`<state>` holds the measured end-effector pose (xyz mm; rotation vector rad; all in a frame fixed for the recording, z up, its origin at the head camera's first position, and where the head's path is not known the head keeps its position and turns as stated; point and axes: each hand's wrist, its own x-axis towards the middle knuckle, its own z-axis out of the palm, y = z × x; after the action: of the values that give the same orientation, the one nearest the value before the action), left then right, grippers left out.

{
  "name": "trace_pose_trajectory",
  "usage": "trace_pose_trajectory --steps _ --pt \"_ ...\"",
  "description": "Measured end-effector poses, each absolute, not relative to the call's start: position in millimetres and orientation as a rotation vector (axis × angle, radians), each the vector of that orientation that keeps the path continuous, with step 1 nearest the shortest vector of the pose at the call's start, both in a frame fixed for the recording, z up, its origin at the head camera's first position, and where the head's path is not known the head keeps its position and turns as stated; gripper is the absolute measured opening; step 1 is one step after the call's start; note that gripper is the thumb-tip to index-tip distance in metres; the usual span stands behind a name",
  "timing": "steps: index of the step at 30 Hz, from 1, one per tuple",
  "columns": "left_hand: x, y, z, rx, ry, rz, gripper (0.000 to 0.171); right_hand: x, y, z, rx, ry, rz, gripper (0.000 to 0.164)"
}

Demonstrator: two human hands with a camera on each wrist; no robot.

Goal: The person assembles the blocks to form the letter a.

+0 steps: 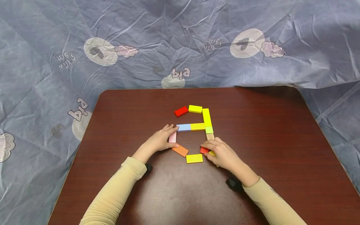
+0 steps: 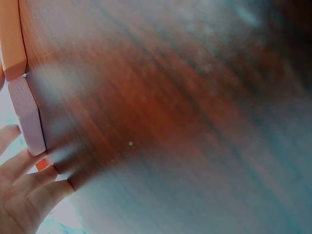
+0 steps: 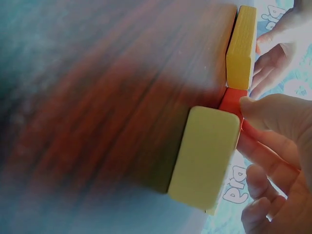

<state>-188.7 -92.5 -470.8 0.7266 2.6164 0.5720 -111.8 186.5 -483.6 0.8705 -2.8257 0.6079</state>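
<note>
My right hand (image 1: 224,153) pinches a small red block (image 1: 204,150) between thumb and fingers, low over the table. In the right wrist view this red block (image 3: 233,100) sits between a yellow block (image 3: 241,53) and a nearer pale-yellow block (image 3: 204,157). My left hand (image 1: 158,139) rests with fingers spread along a pink block (image 1: 172,137). Its thumb reaches an orange block (image 1: 180,150), while its fingertips lie by the end of a light-blue block (image 1: 184,127). Another yellow block (image 1: 194,158) lies between the hands. Part of a yellow piece (image 1: 212,153) shows under my right hand.
Beyond the hands, the outline continues with a yellow block (image 1: 198,126), a green block (image 1: 209,130), a tan block (image 1: 210,136), a long yellow block (image 1: 206,117), a far yellow block (image 1: 195,108) and a tilted red block (image 1: 181,111). A patterned grey cloth (image 1: 157,47) hangs behind the brown table (image 1: 126,109).
</note>
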Motion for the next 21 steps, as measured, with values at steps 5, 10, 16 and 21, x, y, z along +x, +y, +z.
trace_pose_trajectory --steps 5,10,16,21 --pt "-189.0 -92.1 -470.4 0.724 2.616 0.568 0.082 -109.5 188.6 -482.0 0.864 -2.847 0.618 0.032" --pt "-188.6 -92.1 -470.2 0.726 2.617 0.566 0.082 -108.8 189.9 -481.9 0.868 -2.862 0.613 0.032" --pt "-188.2 -92.3 -470.1 0.724 2.617 0.562 0.082 -108.7 191.8 -482.8 0.883 -2.867 0.614 0.031" --pt "-187.9 -91.8 -470.8 0.720 2.617 0.563 0.081 -108.0 192.6 -482.5 0.886 -2.864 0.620 0.031"
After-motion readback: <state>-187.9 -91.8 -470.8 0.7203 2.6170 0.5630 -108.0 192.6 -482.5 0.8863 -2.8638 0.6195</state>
